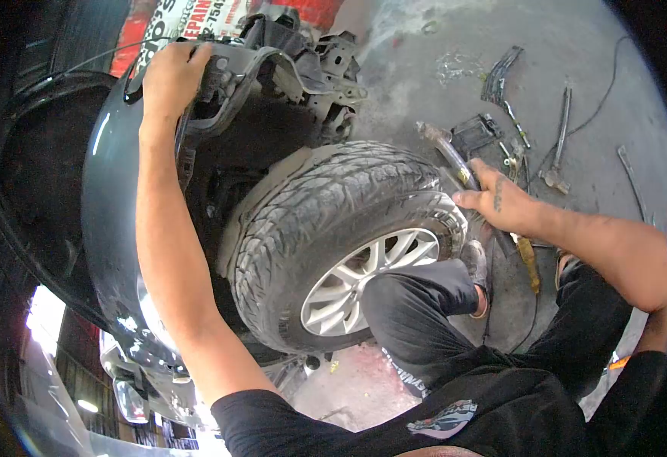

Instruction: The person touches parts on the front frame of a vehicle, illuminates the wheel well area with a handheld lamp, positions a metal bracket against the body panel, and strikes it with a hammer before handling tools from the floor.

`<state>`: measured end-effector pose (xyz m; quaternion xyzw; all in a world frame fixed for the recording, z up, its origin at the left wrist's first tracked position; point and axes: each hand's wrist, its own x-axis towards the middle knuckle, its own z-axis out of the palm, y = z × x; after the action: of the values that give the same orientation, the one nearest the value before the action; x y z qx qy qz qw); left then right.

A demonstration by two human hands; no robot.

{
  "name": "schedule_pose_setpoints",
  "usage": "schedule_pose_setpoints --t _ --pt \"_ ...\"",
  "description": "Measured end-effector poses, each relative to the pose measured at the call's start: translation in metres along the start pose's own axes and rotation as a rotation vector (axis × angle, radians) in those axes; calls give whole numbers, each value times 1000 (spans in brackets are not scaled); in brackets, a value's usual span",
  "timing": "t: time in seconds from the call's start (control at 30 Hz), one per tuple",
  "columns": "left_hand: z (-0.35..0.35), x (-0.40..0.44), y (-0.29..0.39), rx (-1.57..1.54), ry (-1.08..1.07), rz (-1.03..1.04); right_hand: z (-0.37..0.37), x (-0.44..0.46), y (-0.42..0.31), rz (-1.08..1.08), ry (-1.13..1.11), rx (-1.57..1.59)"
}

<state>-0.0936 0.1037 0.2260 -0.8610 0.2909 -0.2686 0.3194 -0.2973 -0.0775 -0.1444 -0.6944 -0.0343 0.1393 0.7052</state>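
Note:
My left hand (172, 76) is at the front end of a dark car fender (108, 198), its fingers curled over the edge beside the exposed inner metal. Below that arm, the wheel arch opens around a wheel with a treaded tire (295, 228) and a silver rim (333, 293). My right hand (501, 199) is closed round the handle of a hammer (455, 158), holding it beside the tire. The hammer's head end points away from me, toward the bare front frame of the car (337, 84).
Another hammer (558, 164) lies on the concrete floor at the right, near a flat metal bar (642, 186). A black bracket (476, 133) and a curved dark part (501, 75) lie farther off. A yellow-handled tool (530, 266) with a cord is by my feet.

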Motion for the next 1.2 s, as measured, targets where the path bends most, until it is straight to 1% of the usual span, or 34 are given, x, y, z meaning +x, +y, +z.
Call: schedule_pose_setpoints --t 0.03,0.07,0.1,0.13,0.17,0.23,0.27,0.3,0.37,0.4,0.43,0.47,0.5,0.53,0.57,0.6,0.63,0.67,0.7,0.73,0.77,0.83,0.87,0.9,0.93,0.97,1.0,1.03,1.07,1.1,1.13,1.2 --pt "-2 0 -2 -88 -1 -8 -2 0 -1 -3 5 -4" --pt "-5 1 -5 -88 8 -11 -5 2 0 4 11 11" --pt "-9 4 -9 -153 -15 -41 -9 5 1 11 15 24" --pt "-10 7 -15 -219 -39 -70 -12 8 5 1 56 -3" --pt "-9 9 -23 -223 -33 -75 -15 12 10 -9 96 -29" --pt "-6 9 -37 -266 80 28 -26 19 19 -50 153 -118" --pt "-12 3 -36 -287 80 47 -32 28 34 -49 155 -131" --pt "-11 -5 -37 -295 85 37 -34 40 57 -60 248 -196" --pt "-12 -21 -34 -320 58 94 -41 42 61 -71 340 -279" --pt "-14 -28 -32 -277 39 111 -47 40 62 29 321 -228" --pt "-13 -36 -30 -288 49 103 -55 31 43 124 231 -215" --pt "-12 -44 -28 -232 173 148 -63 21 24 219 140 -210" --pt "-9 -53 -25 -173 296 191 -68 24 32 223 147 -227" --pt "-17 -67 -9 -219 286 107 -76 28 51 228 223 -174" --pt "-17 -79 8 -307 438 157 -74 23 47 196 289 -95" --pt "-20 -96 36 -467 519 146 -72 18 42 158 352 -17" --pt "-18 -118 68 -684 482 72 -69 17 40 156 353 -37" --pt "-12 -139 94 -785 343 66 -68 19 41 42 390 -6" --pt "-5 -155 123 -869 130 24 -63 13 30 -42 418 39" --pt "17 -168 154 -985 123 22 -59 7 19 -127 442 81" --pt "32 -178 183 -1161 -33 -70 -47 -2 -1 -130 448 61" --pt "87 -183 246 -1512 -50 -209 -31 -19 -34 -192 459 -58" --pt "85 -184 265 -1771 -182 -264 -25 -19 -34 -199 474 -77" --pt "81 -185 281 -2027 -328 -312 -17 -14 -26 -309 522 -148" --pt "78 -184 296 -2045 -315 -295 -11 -13 -24 -416 566 -221" --pt "74 -183 309 -2281 -329 -399 -6 -20 -30 -417 575 -243" --pt "73 -181 317 -2515 -343 -513 2 -25 -36 -422 538 -274" --pt "73 -180 321 -2536 -330 -508 6 -28 -41 -425 495 -306" --pt "74 -180 325 -2568 -231 -511 5 -30 -45 -363 429 -331" --pt "76 -180 327 -2595 -131 -511 4 -30 -45 -363 429 -351" --pt "76 -178 325 -2612 -117 -502 3 -29 -45 -352 428 -330" --pt "82 -177 315 -2828 -78 -544 2 -30 -52 -295 457 -289"
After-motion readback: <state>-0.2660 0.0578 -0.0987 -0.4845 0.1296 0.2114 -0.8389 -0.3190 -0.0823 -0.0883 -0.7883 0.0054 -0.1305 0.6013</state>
